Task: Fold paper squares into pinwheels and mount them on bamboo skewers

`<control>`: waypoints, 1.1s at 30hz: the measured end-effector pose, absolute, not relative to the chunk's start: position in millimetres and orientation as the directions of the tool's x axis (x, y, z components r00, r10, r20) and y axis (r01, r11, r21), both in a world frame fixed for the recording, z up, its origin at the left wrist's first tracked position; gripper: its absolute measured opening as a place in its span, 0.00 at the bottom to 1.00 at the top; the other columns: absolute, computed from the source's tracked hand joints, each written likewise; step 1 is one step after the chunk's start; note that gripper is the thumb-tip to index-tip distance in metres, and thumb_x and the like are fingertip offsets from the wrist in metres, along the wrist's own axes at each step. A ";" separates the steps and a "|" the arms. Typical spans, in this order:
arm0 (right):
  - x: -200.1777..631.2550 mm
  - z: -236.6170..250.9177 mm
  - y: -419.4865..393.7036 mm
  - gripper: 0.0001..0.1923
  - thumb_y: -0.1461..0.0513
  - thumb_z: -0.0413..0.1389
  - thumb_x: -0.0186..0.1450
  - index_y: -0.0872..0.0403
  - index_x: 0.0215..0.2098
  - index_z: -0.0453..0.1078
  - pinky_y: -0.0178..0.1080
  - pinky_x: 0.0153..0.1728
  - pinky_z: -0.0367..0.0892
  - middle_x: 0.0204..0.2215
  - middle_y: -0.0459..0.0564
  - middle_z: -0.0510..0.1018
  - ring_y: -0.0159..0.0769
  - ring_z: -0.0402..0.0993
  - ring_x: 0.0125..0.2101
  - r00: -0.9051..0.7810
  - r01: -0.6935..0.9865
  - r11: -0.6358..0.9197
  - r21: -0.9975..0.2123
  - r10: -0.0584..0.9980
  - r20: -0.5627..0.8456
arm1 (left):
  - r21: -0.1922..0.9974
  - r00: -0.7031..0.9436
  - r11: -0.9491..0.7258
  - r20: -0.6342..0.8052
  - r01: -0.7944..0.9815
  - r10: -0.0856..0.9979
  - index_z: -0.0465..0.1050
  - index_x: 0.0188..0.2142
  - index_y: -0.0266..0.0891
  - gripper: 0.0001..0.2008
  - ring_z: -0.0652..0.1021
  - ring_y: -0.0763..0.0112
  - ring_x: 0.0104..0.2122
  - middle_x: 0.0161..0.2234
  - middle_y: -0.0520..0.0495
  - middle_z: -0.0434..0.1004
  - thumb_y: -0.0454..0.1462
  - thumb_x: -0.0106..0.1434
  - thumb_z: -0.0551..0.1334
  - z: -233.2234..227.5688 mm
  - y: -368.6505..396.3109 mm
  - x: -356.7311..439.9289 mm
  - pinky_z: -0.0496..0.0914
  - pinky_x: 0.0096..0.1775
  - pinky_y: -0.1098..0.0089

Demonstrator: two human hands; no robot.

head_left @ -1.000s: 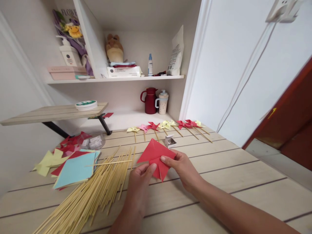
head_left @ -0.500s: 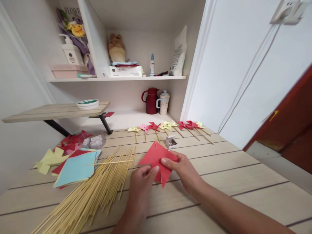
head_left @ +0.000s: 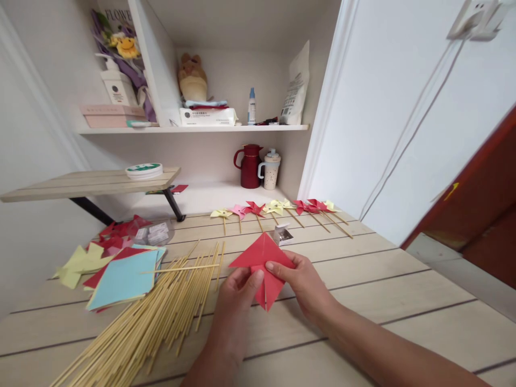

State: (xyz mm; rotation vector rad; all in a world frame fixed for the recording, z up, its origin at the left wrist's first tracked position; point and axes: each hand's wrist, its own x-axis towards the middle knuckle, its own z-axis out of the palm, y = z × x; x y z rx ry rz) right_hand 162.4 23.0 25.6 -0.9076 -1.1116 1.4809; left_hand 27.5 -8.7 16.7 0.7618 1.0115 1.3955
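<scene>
The red paper has turned a little since a moment ago, and its bottom tip now points more straight down. Both hands stayed in the same place over the table.

The left hand pinches the paper's lower left side, with its thumb on top and its fingers closed on the paper. The right hand pinches the right side the same way, thumb on the red flap. The paper is held up just above the table, in the middle, close to the person.

To the right of the hands the table is bare wood all the way to its right edge, so there is lots of room there. To the left, a big pile of bamboo sticks lies very near the left hand. Past the sticks sits a stack of colored paper squares, blue on top, with yellow and red scraps beside it.

Farther back, a row of finished pinwheels lies across the table, and a small shiny box sits just behind the red paper.

The table is made of pale wooden planks. Behind it is a white shelf with a red jug and a spotted cup. A white wall stands on the right.
</scene>
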 end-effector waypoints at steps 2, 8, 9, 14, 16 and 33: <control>160.8 25.3 21.9 0.17 0.52 0.70 0.51 0.57 0.30 0.76 0.38 0.31 0.66 0.26 0.49 0.80 0.36 0.72 0.26 -0.189 -0.293 -0.048 -0.955 0.982 0.009 | 0.906 -0.087 0.090 -0.137 -0.414 0.987 0.81 0.34 0.37 0.17 0.80 0.60 0.35 0.34 0.42 0.83 0.46 0.49 0.72 15.1 -8.9 26.1 0.72 0.39 0.66; 155.2 25.3 17.4 0.20 0.52 0.71 0.49 0.58 0.32 0.76 0.41 0.33 0.68 0.29 0.53 0.81 0.39 0.74 0.28 -0.222 -0.309 -0.101 -0.946 0.975 -0.032 | 0.911 -0.082 0.126 -0.171 -0.393 0.982 0.80 0.29 0.38 0.13 0.78 0.64 0.31 0.30 0.45 0.81 0.45 0.50 0.72 9.5 -8.7 21.2 0.70 0.37 0.67; 154.4 25.0 16.9 0.20 0.52 0.71 0.49 0.58 0.32 0.76 0.41 0.33 0.67 0.29 0.52 0.81 0.39 0.74 0.28 -0.219 -0.309 -0.105 -0.945 0.975 -0.037 | 0.911 -0.089 0.126 -0.174 -0.393 0.981 0.80 0.29 0.38 0.13 0.77 0.64 0.30 0.29 0.45 0.81 0.45 0.50 0.72 9.2 -8.9 21.0 0.70 0.37 0.67; 157.1 21.9 19.9 0.18 0.50 0.67 0.55 0.56 0.32 0.75 0.39 0.34 0.66 0.28 0.50 0.79 0.37 0.71 0.29 -0.223 -0.281 -0.065 -0.958 0.975 -0.001 | 0.912 -0.129 0.117 -0.180 -0.393 0.975 0.80 0.29 0.37 0.13 0.76 0.67 0.29 0.28 0.47 0.80 0.45 0.50 0.72 9.0 -9.2 19.1 0.68 0.35 0.69; 163.1 21.2 23.9 0.17 0.49 0.63 0.59 0.53 0.38 0.75 0.38 0.35 0.65 0.29 0.47 0.76 0.36 0.70 0.30 -0.173 -0.239 0.022 -0.971 0.983 0.065 | 0.904 -0.164 0.133 -0.216 -0.406 0.963 0.80 0.29 0.36 0.14 0.76 0.67 0.29 0.29 0.46 0.81 0.45 0.50 0.72 10.0 -8.4 16.5 0.68 0.35 0.69; 165.6 -13.0 19.3 0.18 0.64 0.51 0.67 0.46 0.52 0.73 0.36 0.29 0.64 0.28 0.48 0.76 0.34 0.68 0.25 -0.492 0.461 0.707 -0.536 0.706 0.509 | 0.779 -0.197 0.080 -0.255 -0.622 0.947 0.75 0.23 0.35 0.17 0.73 0.72 0.25 0.24 0.49 0.76 0.44 0.41 0.75 21.1 -6.0 1.6 0.65 0.28 0.72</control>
